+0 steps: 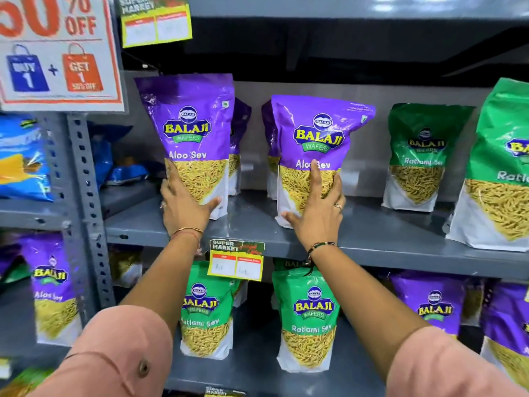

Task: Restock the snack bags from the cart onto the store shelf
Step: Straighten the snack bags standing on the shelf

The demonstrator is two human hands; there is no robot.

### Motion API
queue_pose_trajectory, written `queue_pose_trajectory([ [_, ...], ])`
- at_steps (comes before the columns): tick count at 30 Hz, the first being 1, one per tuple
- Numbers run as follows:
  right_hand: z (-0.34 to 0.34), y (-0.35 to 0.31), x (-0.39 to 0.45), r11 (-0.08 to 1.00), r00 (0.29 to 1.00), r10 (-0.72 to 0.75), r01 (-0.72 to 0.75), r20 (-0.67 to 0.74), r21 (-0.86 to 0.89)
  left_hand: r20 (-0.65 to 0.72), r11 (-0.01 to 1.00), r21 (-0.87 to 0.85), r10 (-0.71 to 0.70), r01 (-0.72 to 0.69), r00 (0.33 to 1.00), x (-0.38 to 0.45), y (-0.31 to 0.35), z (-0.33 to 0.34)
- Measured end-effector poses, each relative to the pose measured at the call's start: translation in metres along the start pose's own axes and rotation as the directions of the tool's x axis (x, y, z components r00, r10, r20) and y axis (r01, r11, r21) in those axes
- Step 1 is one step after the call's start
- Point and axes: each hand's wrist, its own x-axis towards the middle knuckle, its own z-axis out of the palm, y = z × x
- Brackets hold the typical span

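— Head view first: what do we have on the grey metal store shelf (pixel 257 233)?

— We see two glossy purple plastic snack bags printed "Balaji Wafers Aloo Sev", both standing upright on the middle board. Our left hand (pixel 186 204) grips the left purple bag (pixel 191 138) low down, fingers up its left edge and thumb across the bottom front. Our right hand (pixel 320 213) clasps the right purple bag (pixel 317 150) the same way, index finger stretched up over the print, thumb at the lower left corner (a ring shows on one finger).

— Are the bags touching each other?

— No, we see a gap between them, and further purple bags (pixel 242 133) stand just behind each one. To the right on the same board stand green plastic bags marked "Ratlami Sev" (pixel 420 156), apart from the purple pair; the nearest green one sits at the picture's right edge.

— And below?

— On the lower board we count two more green Ratlami Sev bags (pixel 309 316) between our forearms, with purple ones to either side. A yellow paper price tag (pixel 236 260) hangs from the shelf's front lip between our wrists. Up left hangs a white cardboard offer sign with red "50% OFF" lettering (pixel 57 53), and blue snack packets (pixel 23 159) lie in the neighbouring bay. We wear pink sleeves (pixel 114 353) and thread bracelets.

— The cart?

— We cannot see it.
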Motion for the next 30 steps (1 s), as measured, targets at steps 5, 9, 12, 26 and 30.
queue_pose_trajectory([
  [5, 0.009, -0.005, 0.005, 0.999, 1.000, 0.028, -0.027, 0.010, -0.043, 0.005, 1.000, 0.028, 0.011, -0.011, 1.000, -0.003, -0.002, 0.001],
  [9, 0.011, -0.007, 0.006, 0.998, 1.000, 0.027, -0.026, 0.013, -0.058, 0.006, 1.000, 0.029, 0.005, -0.005, 1.000, -0.003, -0.003, 0.000],
  [12, 0.012, -0.006, 0.004, 0.999, 0.999, 0.049, -0.049, -0.015, -0.024, -0.003, 1.000, 0.017, -0.008, 0.008, 1.000, -0.003, -0.004, 0.000],
  [26, 0.011, -0.003, 0.002, 0.992, 0.992, 0.126, -0.126, 0.005, 0.017, 0.033, 0.998, 0.051, -0.040, 0.039, 0.999, -0.005, -0.004, -0.001],
  [30, 0.011, -0.004, 0.002, 0.993, 0.993, 0.118, -0.118, -0.002, -0.004, 0.028, 0.998, 0.054, -0.027, 0.026, 0.999, -0.003, -0.007, 0.002],
])
